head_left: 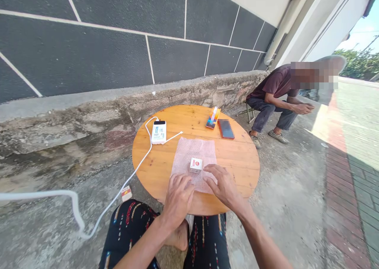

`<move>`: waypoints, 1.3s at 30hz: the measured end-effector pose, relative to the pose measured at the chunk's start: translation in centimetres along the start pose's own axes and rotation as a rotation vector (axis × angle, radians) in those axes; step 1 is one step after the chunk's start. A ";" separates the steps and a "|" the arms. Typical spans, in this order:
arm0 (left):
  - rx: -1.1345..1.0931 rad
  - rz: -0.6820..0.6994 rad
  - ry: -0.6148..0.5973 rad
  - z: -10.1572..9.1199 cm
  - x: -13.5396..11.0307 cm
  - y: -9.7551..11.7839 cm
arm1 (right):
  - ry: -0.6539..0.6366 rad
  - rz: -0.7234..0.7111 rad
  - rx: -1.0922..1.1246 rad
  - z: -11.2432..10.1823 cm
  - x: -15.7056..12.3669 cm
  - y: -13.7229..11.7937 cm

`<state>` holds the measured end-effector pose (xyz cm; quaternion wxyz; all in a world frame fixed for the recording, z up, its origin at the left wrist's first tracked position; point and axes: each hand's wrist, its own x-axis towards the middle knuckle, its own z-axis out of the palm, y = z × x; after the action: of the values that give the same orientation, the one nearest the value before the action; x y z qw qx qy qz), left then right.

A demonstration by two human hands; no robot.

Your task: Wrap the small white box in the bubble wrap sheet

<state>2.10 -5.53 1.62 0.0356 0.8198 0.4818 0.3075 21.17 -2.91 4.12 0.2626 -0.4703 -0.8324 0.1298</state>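
One dark grey wall [112, 56] facing me, ruled with pale lines [150, 60]; its rough, weathered footing [97, 131]; one pale drainpipe [284, 24]; grey concrete ground [290, 182] in shade; one round wooden table [242, 158]; red and green brick paving [340, 213], sunlit farther off.

A single head-worn camera supplied the view. It looked forward and steeply downward from above the wearer's lap, with the black patterned cloth trousers [207, 241] at the lower edge. The round orange-brown wooden desk [242, 162] occupied the middle at close range, seen obliquely from above. The bare left hand [178, 196] and bare right hand [222, 184] reached in from below, on the near side of the desk. Beyond it, the dark grey wall with white joint lines [103, 56] receded toward the right. The wide field also took in, farther off at right, a seated person in a maroon shirt [276, 81].
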 end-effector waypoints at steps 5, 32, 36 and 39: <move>-0.020 -0.007 -0.024 -0.5 -0.7 0.3 | -0.003 0.024 -0.089 1.2 3.4 0.9; -0.081 -0.020 -0.165 -2.3 7.4 -1.6 | -0.138 0.206 0.645 -0.7 3.1 2.5; -0.142 -0.063 -0.223 -1.5 7.9 -2.3 | -0.124 0.258 0.733 -1.6 2.5 3.1; -0.156 -0.074 -0.229 -1.1 7.9 -2.6 | -0.128 0.270 0.693 -1.8 2.2 3.7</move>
<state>2.19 2.00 5.31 0.1651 0.8259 0.4793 0.2470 23.91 0.83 4.64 0.3340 -0.4501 -0.6844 0.4663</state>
